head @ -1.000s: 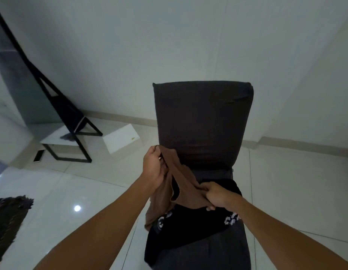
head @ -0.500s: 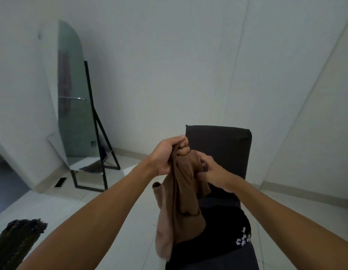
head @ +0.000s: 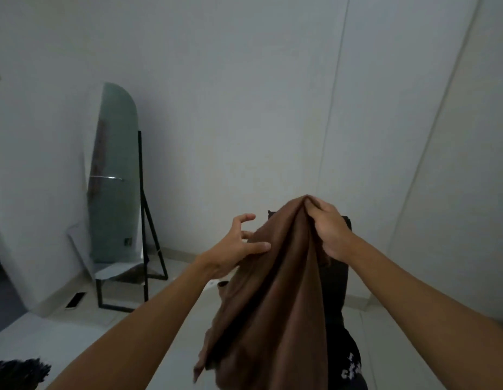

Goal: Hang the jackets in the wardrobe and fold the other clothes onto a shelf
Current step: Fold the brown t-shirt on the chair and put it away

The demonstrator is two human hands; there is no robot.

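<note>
A brown garment (head: 273, 291) hangs in front of me, held up by its top. My right hand (head: 327, 229) pinches that top edge, fingers curled round the cloth. My left hand (head: 239, 243) is spread, fingers apart, its thumb lying against the garment's left side without gripping it. Behind the cloth stands a dark chair (head: 336, 280), mostly hidden. A black garment with white print (head: 351, 364) lies on its seat at the lower right.
A standing mirror (head: 115, 175) on a black frame leans by the wall at left. A phone (head: 75, 299) lies on the pale floor near it. A dark fringed rug (head: 17, 372) shows at the bottom left corner. White walls close the room behind and right.
My right hand has taken the garment's top and lifted it higher. My left hand has let go and spread its fingers. The cloth now hangs lower and wider; the view tilted up.
</note>
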